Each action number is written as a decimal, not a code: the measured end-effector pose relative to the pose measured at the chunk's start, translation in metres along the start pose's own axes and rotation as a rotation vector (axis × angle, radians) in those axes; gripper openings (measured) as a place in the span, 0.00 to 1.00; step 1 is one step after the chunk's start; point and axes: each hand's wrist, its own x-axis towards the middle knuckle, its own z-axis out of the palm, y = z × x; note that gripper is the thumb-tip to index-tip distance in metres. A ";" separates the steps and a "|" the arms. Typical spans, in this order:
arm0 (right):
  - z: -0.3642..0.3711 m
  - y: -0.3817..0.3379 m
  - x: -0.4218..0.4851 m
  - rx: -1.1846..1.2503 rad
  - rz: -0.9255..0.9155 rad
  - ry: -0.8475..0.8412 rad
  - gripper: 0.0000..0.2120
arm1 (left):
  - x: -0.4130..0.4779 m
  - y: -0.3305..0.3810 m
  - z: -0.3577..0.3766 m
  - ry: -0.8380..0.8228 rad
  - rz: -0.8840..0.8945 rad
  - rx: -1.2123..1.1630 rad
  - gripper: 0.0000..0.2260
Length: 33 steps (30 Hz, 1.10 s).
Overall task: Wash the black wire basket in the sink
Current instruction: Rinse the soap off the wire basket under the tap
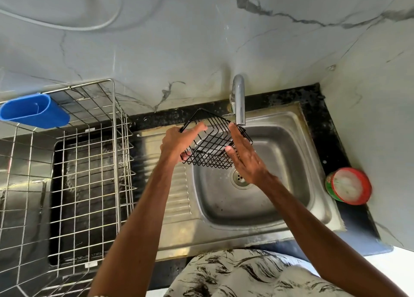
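Observation:
The black wire basket (211, 143) is held tilted in the air over the back left part of the steel sink (289, 153), just under the spout of the chrome tap (239, 102). My left hand (179, 143) grips its left rim, fingers curled through the wires. My right hand (244, 155) lies along its right side with straight fingers, the thumb pressing on the wires. No water stream shows from the tap.
A large steel wire dish rack (89, 173) stands on the counter to the left, with a blue plastic cup holder (33, 112) hung on its back corner. A red and green tub (348, 186) sits on the black counter right of the sink. The drain (240, 178) is open.

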 end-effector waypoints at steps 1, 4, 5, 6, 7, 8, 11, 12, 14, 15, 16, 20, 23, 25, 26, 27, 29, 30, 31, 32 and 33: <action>0.001 0.007 -0.002 0.031 0.025 0.011 0.29 | 0.000 -0.001 -0.001 -0.007 -0.012 -0.005 0.33; 0.002 0.027 -0.003 0.099 0.134 0.022 0.26 | -0.001 -0.005 -0.007 -0.019 -0.020 -0.005 0.35; 0.001 0.032 -0.002 0.097 0.205 0.010 0.26 | -0.001 -0.006 -0.009 -0.017 -0.017 -0.005 0.35; 0.000 0.036 -0.001 0.088 0.266 -0.005 0.26 | -0.002 -0.006 -0.009 -0.012 -0.010 -0.007 0.34; -0.001 0.037 0.000 0.075 0.308 -0.024 0.27 | -0.002 -0.006 -0.009 -0.005 0.003 -0.006 0.31; -0.002 0.035 0.001 0.072 0.321 -0.051 0.26 | -0.002 -0.006 -0.009 0.002 0.014 -0.009 0.28; -0.008 0.002 -0.001 0.072 0.300 -0.104 0.29 | -0.001 -0.005 -0.008 -0.006 0.011 -0.030 0.26; -0.010 -0.011 -0.002 0.085 0.256 -0.096 0.30 | -0.001 -0.005 -0.008 -0.011 0.001 -0.033 0.27; -0.014 -0.031 -0.002 0.100 0.173 -0.092 0.30 | -0.001 -0.005 -0.009 -0.012 -0.019 -0.038 0.29; -0.014 -0.030 0.000 0.093 0.154 -0.093 0.30 | -0.001 -0.005 -0.010 -0.013 -0.026 -0.047 0.29; -0.013 -0.026 0.003 0.074 0.150 -0.092 0.29 | -0.001 -0.005 -0.012 -0.016 -0.032 -0.060 0.28; -0.010 0.029 0.005 -0.015 0.211 -0.092 0.30 | -0.005 -0.008 -0.020 -0.008 -0.019 -0.081 0.23; -0.008 0.030 0.005 0.039 0.307 -0.112 0.30 | -0.008 -0.010 -0.022 -0.006 -0.012 -0.088 0.22; -0.002 0.015 0.008 0.020 0.151 -0.045 0.28 | -0.010 -0.010 -0.022 -0.023 -0.028 -0.110 0.22; 0.005 0.014 0.010 -0.006 0.043 -0.038 0.27 | -0.011 -0.011 -0.022 -0.032 -0.031 -0.113 0.22; 0.010 0.012 0.013 -0.013 -0.009 -0.044 0.29 | -0.013 -0.011 -0.023 -0.039 -0.029 -0.109 0.21; 0.007 0.011 0.018 0.019 0.054 -0.036 0.31 | -0.015 -0.013 -0.025 -0.053 -0.025 -0.102 0.21; 0.004 0.015 0.020 0.030 0.129 -0.046 0.31 | -0.016 -0.015 -0.025 -0.061 -0.025 -0.101 0.21; -0.002 0.017 0.020 0.028 0.222 -0.073 0.29 | -0.017 -0.016 -0.027 -0.065 -0.023 -0.101 0.21; -0.006 0.023 0.022 0.055 0.324 -0.113 0.29 | -0.017 -0.017 -0.028 -0.068 -0.017 -0.102 0.22; -0.011 0.027 0.025 0.117 0.419 -0.143 0.31 | -0.018 -0.018 -0.030 -0.071 -0.013 -0.102 0.24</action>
